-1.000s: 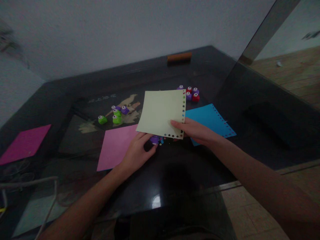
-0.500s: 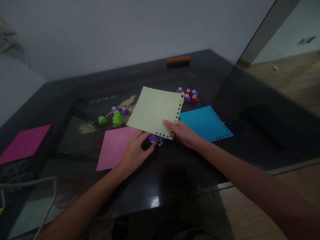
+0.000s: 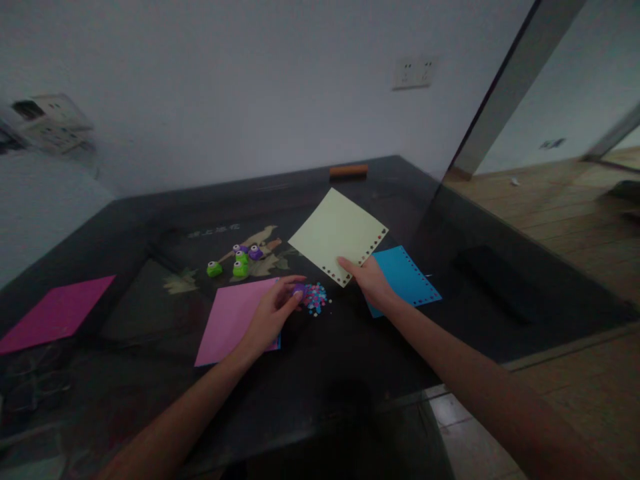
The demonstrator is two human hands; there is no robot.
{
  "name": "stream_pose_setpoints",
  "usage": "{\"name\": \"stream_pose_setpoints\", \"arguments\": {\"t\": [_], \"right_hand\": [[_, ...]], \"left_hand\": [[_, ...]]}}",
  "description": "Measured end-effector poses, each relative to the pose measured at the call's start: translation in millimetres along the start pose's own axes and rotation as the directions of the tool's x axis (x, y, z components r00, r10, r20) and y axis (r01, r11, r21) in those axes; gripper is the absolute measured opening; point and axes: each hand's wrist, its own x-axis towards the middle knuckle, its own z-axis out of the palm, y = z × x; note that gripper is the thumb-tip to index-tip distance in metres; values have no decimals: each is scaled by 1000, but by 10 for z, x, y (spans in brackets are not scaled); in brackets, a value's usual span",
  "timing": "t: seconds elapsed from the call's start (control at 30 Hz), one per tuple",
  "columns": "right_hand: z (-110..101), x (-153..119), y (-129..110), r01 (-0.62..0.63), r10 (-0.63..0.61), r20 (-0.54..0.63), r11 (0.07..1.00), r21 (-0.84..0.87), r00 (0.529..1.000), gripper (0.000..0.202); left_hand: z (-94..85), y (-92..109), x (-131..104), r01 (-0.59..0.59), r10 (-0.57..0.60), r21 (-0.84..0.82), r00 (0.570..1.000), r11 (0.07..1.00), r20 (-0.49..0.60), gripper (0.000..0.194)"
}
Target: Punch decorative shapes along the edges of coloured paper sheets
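Note:
My right hand (image 3: 369,277) pinches a pale yellow sheet of paper (image 3: 333,230) by its near corner, thumb on top. Small shapes are punched along two of the sheet's edges. My left hand (image 3: 270,312) is closed around a purple paper punch (image 3: 299,289), partly hidden by the fingers. Beside the punch lies a scatter of tiny coloured paper cut-outs (image 3: 316,298). Under my left hand and wrist is a pink sheet (image 3: 227,323) with blue showing at its edge. A blue sheet (image 3: 405,277) with punched edges lies just beyond my right hand.
Several green and purple punches (image 3: 241,268) stand at the left middle of the dark glossy table (image 3: 320,380). A magenta sheet (image 3: 60,310) lies far left. An orange-brown roll (image 3: 349,172) rests at the back edge, near the wall (image 3: 250,100).
The pale yellow sheet has turned and moved right, away from the purple punch, uncovering the cut-outs. It now hides the punches at the back right. My view has tilted up.

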Motion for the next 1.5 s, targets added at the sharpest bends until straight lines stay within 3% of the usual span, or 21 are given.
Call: {"name": "stream_pose_setpoints", "arguments": {"t": [0.23, 0.4, 0.57, 0.7, 0.83, 0.93, 1.03, 1.27, 1.4, 1.5], "right_hand": [[-89, 80, -30, 60, -60, -17, 998, 3, 998, 51], [-247, 173, -209, 59, -55, -82, 997, 45, 995, 51], [-721, 226, -420, 23, -26, -131, 999, -29, 991, 42], [-1186, 217, -413, 63, -89, -190, 988, -139, 978, 34], [-1428, 213, -324, 61, -179, -384, 952, -300, 906, 31], [-1441, 209, -311, 50, -181, -407, 949, -313, 895, 33], [-1409, 187, -325, 38, -156, -376, 952, -303, 913, 33], [-1394, 150, -367, 59, -168, -386, 959, -279, 907, 34], [-1377, 142, -437, 64, -157, -432, 973, -224, 888, 36], [-1368, 134, -470, 79, -169, -443, 974, -214, 880, 36]], "left_hand": [[-6, 118, -17, 60, -64, -122, 997, 991, -34, 33], [-21, 162, -31, 67, -71, -132, 997, 989, -26, 37], [-14, 102, -4, 61, -61, -152, 998, 986, 7, 43], [-9, 23, 8, 41, -40, -146, 999, 988, 11, 36], [-31, -35, 48, -23, 25, 81, 999, 996, -20, 29], [-35, -1, 134, -65, 68, 215, 998, 974, -8, 28], [14, 98, 271, -117, 117, 236, 993, 965, 13, 27], [303, 309, 692, -198, 195, 276, 980, 941, 38, 27], [453, 335, 950, -281, 283, 287, 958, 916, 35, 28], [541, 315, 1128, -334, 346, 385, 937, 860, 42, 26]]}}
